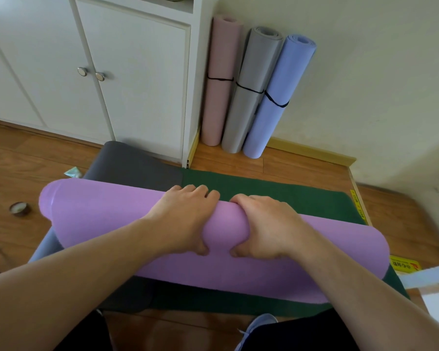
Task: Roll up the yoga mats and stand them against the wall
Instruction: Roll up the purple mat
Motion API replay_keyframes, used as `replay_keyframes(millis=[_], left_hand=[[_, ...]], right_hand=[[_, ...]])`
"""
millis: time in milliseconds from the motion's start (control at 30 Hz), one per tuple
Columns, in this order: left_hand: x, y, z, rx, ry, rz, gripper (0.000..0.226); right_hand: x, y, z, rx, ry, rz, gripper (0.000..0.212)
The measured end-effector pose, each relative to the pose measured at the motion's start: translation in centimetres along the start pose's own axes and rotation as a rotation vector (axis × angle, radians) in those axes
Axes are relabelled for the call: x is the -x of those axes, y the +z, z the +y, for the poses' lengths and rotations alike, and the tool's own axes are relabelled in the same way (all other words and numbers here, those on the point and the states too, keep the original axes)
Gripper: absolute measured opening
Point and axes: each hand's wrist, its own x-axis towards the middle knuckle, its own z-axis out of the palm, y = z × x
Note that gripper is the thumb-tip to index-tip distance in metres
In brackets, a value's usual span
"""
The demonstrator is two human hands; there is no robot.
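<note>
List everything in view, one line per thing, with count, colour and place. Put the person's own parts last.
purple mat: 1, purple, rolled, lying across the flat mats at centre
pink mat: 1, pale pink, rolled, banded, standing beside the cabinet
grey mat: 1, grey, rolled, banded, leaning on the wall
blue mat: 1, light blue, rolled, banded, leaning on the wall, rightmost
green mat: 1, dark green, flat on the floor
dark grey mat: 1, dark grey, flat, left of the green mat
cabinet: 1, white, two knobs, upper left
tape roll: 1, brownish, on the floor at left
shoe: 1, light blue, bottom edge
left hand: 1, grips the purple mat
right hand: 1, grips the purple mat
</note>
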Motion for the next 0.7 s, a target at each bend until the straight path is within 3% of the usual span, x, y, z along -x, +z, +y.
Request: replay_keyframes(millis=[167, 333, 467, 567, 700], left_hand=[[0.1, -1.0, -1.0, 0.162, -0.071, -0.053, 0.082], [0.4, -1.0, -1.0, 0.177, -0.074, -0.154, 0.088], [0.4, -0.4, -0.5, 0.026, -0.008, -0.068, 0.108], [0.1, -0.4, -0.1, 0.047, -0.012, -0.009, 0.094], [0.1, -1.1, -0.7, 0.161, -0.042, -0.017, 0.079]], right_hand=[[0.1, 0.1, 0.1, 0.111, -0.056, 0.046, 0.105], [-0.1, -0.1, -0.5, 0.114, -0.059, 0.034, 0.087], [-0.1, -0.4, -0.1, 0.069, -0.023, 0.04, 0.086], [-0.1, -0.3, 0.2, 0.031, -0.01, 0.024, 0.091], [0.1, -0.2, 0.5, 0.075, -0.049, 0.026, 0.113]])
